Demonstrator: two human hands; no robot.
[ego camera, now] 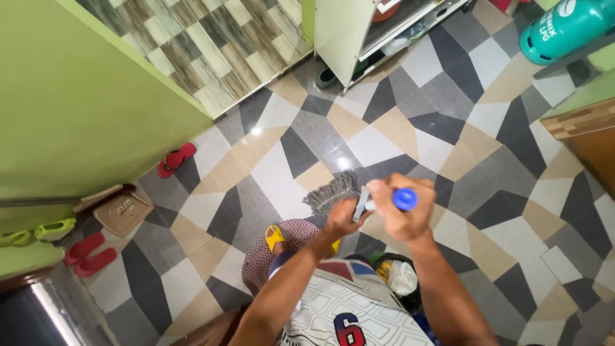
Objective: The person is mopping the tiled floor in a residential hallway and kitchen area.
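A mop handle (362, 204), grey with a blue cap (405, 198) at its top end, points almost straight up at the camera, so it looks very short. The right hand (400, 214) is closed around the handle just under the cap. The left hand (343, 218) is wrapped around it slightly lower, a stacked grip that suits steering the pole. Far below, the grey string mop head (333, 192) spreads on the patterned tile floor (448, 128), near a foot in a yellow slipper (274, 237). A dark bucket (400, 275), possibly holding a cloth, sits by the legs. Red sandals (176, 159) lie beside the green wall (77, 96); a teal gas cylinder (564, 25) stands far off.
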